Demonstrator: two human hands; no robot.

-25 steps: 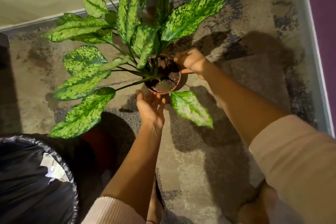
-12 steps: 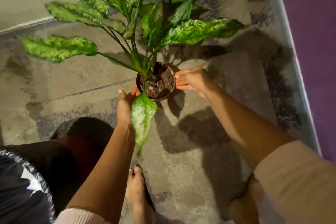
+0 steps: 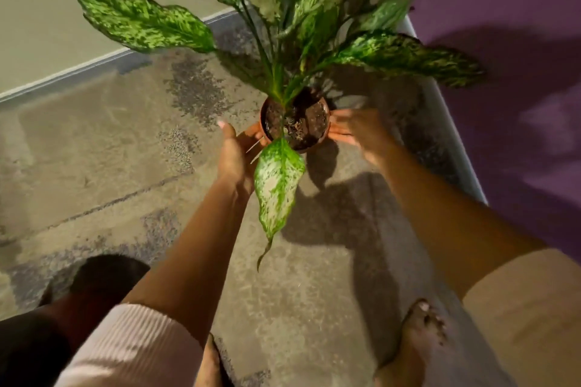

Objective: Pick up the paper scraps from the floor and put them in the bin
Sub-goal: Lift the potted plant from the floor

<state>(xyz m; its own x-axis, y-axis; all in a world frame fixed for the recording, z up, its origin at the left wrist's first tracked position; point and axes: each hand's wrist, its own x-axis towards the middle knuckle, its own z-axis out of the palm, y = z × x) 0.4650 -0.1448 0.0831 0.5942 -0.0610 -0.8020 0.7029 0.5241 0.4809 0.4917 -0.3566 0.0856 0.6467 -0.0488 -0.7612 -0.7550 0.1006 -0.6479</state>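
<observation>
No paper scraps show on the floor, and the bin's rim is out of frame. I stand over a potted plant with large speckled green leaves in a small terracotta pot (image 3: 295, 122). The pot is low over the mottled grey floor, close to the corner by the purple wall. My left hand (image 3: 235, 154) presses against the pot's left side with the thumb raised. My right hand (image 3: 358, 132), blurred, lies with straight fingers against the pot's right side. The pot is held between both hands.
A beige wall (image 3: 63, 25) with a pale skirting runs along the back, and a purple wall (image 3: 503, 72) closes the right. My bare feet (image 3: 418, 342) stand near the bottom edge. A dark rounded shape (image 3: 107, 276) sits at lower left.
The pot has travelled right toward the purple-wall corner with both hands on it. The view swung right, so the black-lined bin with paper in it has left the frame.
</observation>
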